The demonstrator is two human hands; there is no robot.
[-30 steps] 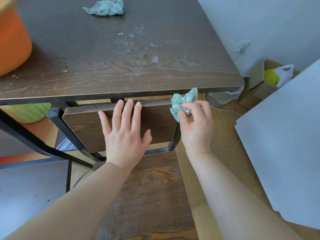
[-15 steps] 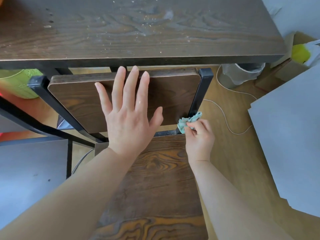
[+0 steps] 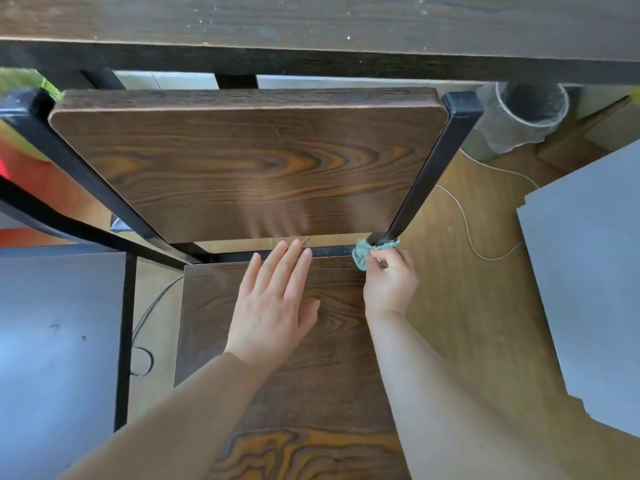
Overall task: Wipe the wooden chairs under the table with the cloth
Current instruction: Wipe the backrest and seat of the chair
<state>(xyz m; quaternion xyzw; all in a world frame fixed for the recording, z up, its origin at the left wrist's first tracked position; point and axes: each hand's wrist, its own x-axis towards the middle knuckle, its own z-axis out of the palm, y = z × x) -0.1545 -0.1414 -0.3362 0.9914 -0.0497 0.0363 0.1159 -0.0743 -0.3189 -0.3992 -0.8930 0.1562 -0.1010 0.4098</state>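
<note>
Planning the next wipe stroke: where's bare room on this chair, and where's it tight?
Bare: the whole backrest between the black posts, and the seat nearer than the left hand. Tight: the right rear corner, where the right hand pinches the cloth against the post's foot.

I see the dark table top (image 3: 311, 15) dusted with pale specks; beneath it the wood floor (image 3: 467, 306) carries the chair (image 3: 242, 161), a lined bin (image 3: 519, 123) and a loose white cord (image 3: 465, 221)
</note>
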